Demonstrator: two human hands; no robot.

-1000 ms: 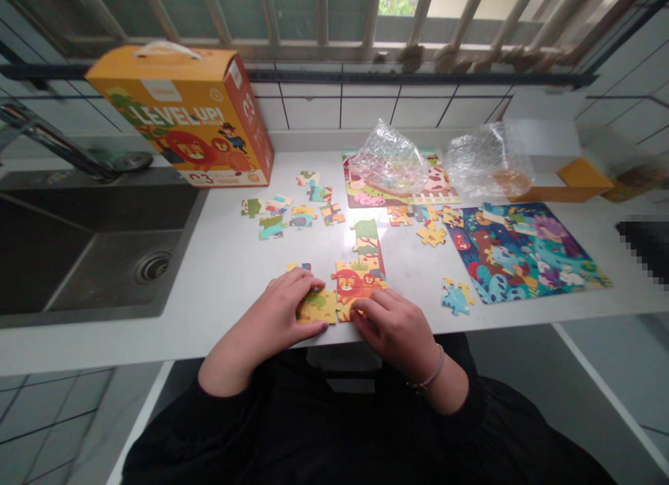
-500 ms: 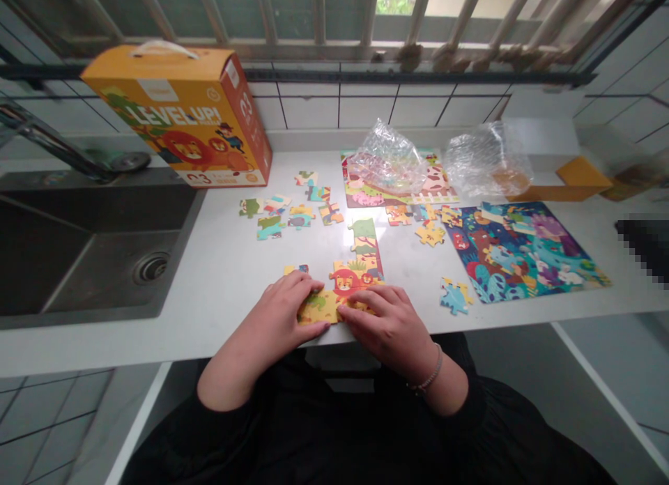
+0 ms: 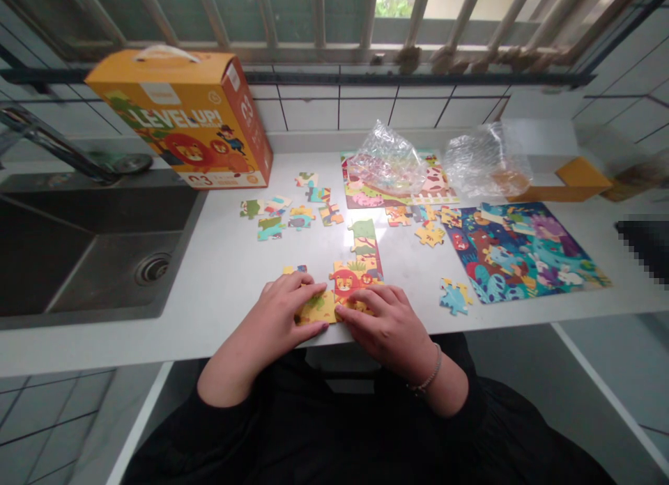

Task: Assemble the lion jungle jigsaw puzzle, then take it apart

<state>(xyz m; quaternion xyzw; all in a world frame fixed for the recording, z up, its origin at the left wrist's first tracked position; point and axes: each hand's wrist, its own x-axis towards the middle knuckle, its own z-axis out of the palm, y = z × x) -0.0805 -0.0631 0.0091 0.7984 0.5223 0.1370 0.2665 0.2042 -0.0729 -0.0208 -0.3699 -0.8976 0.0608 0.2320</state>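
Between the thumb and fingers of my left hand (image 3: 286, 305) is a yellow puzzle piece (image 3: 320, 308) with a green figure, lying at the counter's front. Its right edge meets the joined lion puzzle pieces (image 3: 345, 281); whether they interlock I cannot tell. My right hand (image 3: 389, 318) has its thumb and fingers closed on the lower lion pieces and partly covers them. From the lions, a joined strip of puzzle pieces (image 3: 364, 240) runs away from me along the right side. Another puzzle piece (image 3: 295, 270) shows just behind my left fingers.
Several loose puzzle pieces (image 3: 300, 217) lie at the back left, more loose pieces (image 3: 429, 234) at the right. A finished dark blue puzzle (image 3: 527, 255) is on the right. Plastic wrap (image 3: 389, 161) covers another puzzle. An orange box (image 3: 182, 122) stands beside the sink (image 3: 172, 290).
My left hand and the yellow piece have shifted very slightly left. My right hand stays in nearly the same place on the lion pieces.
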